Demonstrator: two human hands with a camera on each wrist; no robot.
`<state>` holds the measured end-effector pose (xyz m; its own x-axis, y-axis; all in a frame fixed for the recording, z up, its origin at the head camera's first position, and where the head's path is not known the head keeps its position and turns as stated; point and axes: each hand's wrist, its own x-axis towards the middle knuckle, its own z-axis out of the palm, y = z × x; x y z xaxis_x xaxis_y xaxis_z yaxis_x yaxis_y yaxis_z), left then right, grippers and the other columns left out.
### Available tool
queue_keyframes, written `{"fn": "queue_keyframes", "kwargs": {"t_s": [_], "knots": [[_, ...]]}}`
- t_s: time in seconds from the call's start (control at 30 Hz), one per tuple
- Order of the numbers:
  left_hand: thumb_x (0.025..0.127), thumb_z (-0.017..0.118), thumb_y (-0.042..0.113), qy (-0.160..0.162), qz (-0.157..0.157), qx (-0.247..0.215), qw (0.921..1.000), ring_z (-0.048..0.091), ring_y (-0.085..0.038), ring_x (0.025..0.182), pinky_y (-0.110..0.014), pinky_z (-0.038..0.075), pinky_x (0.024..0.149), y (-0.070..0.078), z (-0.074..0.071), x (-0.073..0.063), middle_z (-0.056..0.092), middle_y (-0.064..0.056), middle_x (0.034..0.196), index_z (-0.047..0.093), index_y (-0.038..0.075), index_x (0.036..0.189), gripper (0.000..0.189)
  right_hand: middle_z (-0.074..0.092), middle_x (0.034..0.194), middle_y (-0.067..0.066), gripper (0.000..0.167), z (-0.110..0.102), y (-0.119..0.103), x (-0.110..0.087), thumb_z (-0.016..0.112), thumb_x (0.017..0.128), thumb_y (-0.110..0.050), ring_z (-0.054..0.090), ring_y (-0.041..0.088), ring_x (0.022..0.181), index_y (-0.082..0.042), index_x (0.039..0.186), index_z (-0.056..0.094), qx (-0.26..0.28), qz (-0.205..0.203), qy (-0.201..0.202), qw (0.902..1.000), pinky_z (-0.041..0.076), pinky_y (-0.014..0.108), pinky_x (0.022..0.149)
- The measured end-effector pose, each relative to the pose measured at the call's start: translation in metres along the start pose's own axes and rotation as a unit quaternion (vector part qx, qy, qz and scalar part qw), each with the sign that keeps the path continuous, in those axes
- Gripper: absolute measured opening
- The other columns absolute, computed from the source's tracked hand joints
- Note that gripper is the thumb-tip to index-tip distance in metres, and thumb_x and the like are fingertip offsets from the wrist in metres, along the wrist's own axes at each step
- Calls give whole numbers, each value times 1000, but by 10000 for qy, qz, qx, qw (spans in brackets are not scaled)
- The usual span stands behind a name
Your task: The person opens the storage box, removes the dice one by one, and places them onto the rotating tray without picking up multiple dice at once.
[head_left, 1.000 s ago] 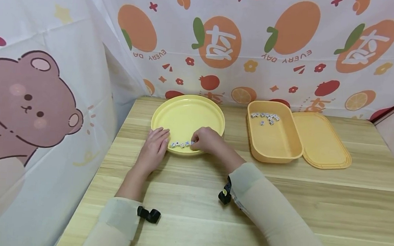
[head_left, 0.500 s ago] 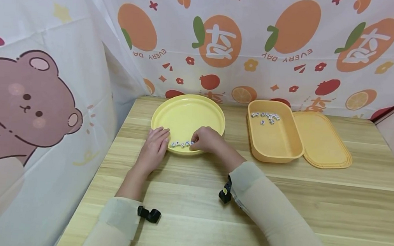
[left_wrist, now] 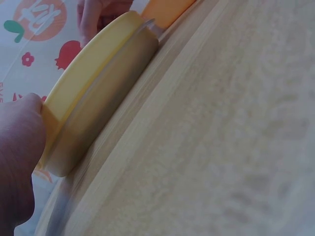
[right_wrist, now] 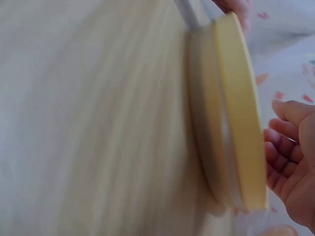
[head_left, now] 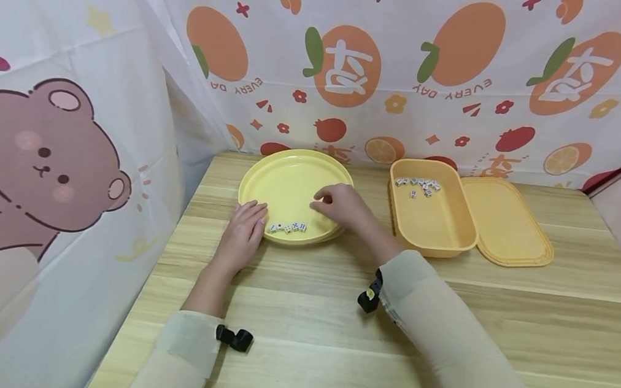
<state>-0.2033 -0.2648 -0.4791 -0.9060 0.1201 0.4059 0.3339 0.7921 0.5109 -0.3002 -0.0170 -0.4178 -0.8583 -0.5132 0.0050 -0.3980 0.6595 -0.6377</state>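
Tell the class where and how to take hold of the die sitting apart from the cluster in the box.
Come down from above and pinch the die by its left and right sides, probably with thumb and forefinger. It is a small cube with bare floor showing on both those sides. The box is open on top, while its walls would likely hinder a low reach.

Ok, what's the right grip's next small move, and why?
I'd probably shift the right grip to the orange box and pinch a die: the grip appears to hold nothing above the yellow tray, five dice sit in a row along its near side, and more lie in the box.
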Motion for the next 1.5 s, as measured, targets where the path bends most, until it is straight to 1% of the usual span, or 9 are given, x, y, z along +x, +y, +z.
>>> {"fn": "queue_keyframes", "kwargs": {"t_s": [0.17, 0.33, 0.5, 0.67, 0.87, 1.0, 1.1, 1.27, 1.5], "knots": [[103, 47, 14, 13, 3, 27, 10000, 39, -35, 140, -59, 15, 122, -1, -1, 0, 56, -18, 141, 59, -7, 129, 36, 66, 91, 5, 31, -34, 16, -2, 66, 94, -31, 56, 18, 81, -9, 116, 71, 225, 306, 699, 9968, 48, 27, 64], [103, 46, 15, 51, 5, 20, 10000, 39, -35, 140, -60, 16, 121, -1, -3, 0, 56, -19, 140, 58, -8, 129, 37, 66, 91, 7, 30, -69, 40, -6, 67, 94, -33, 54, 20, 79, -10, 112, 73, 352, 475, 1517, 9867, 45, 28, 62], [104, 44, 16, 29, -8, 21, 10000, 39, -36, 140, -60, 15, 122, -2, -3, 1, 56, -19, 140, 58, -8, 129, 38, 67, 95, 10, 33, -96, 71, -11, 64, 95, -36, 55, 22, 79, -8, 110, 73, 184, 701, 1886, 9794, 46, 31, 63], [104, 44, 17, -21, -51, 38, 10000, 38, -35, 140, -59, 15, 122, -2, -2, 0, 55, -18, 141, 58, -7, 130, 38, 68, 102, 14, 31, -111, 101, -21, 63, 95, -31, 59, 24, 81, -4, 109, 70, -10, 1152, 1624, 9800, 49, 31, 67], [104, 45, 16, -33, -21, 36, 10000, 38, -35, 141, -59, 14, 122, -1, -1, 1, 55, -18, 141, 58, -7, 130, 37, 68, 104, 17, 27, -112, 125, -27, 67, 91, -22, 58, 28, 88, 1, 105, 70, -398, 1533, 966, 9826, 50, 38, 76], [104, 46, 15, -87, -42, 12, 10000, 38, -35, 141, -58, 13, 123, 0, -1, 0, 55, -18, 141, 58, -7, 130, 37, 62, 121, 20, 36, -110, 132, -29, 69, 91, -19, 55, 33, 105, 2, 119, 63, -295, 1887, 307, 9811, 49, 47, 97], [104, 45, 16, -113, -48, 21, 9999, 38, -35, 141, -58, 13, 122, -1, 0, -1, 55, -18, 141, 58, -7, 130, 37, 56, 134, 22, 47, -106, 135, -30, 68, 92, -19, 52, 34, 113, 3, 132, 56, -235, 2167, -45, 9759, 44, 50, 105], [105, 43, 19, -138, -57, 38, 9999, 37, -35, 141, -59, 14, 122, -2, 1, -1, 54, -18, 142, 58, -7, 131, 39, 54, 133, 25, 51, -100, 141, -32, 64, 93, -19, 50, 35, 111, 6, 136, 51, -601, 2224, -276, 9727, 44, 47, 102], [105, 42, 18, -111, -46, 44, 9999, 37, -35, 141, -59, 15, 122, 0, -2, -1, 54, -18, 142, 58, -7, 131, 39, 58, 118, 22, 34, -96, 150, -31, 63, 93, -20, 53, 33, 101, 3, 119, 62, -616, 2123, -135, 9752, 48, 40, 86]]}}
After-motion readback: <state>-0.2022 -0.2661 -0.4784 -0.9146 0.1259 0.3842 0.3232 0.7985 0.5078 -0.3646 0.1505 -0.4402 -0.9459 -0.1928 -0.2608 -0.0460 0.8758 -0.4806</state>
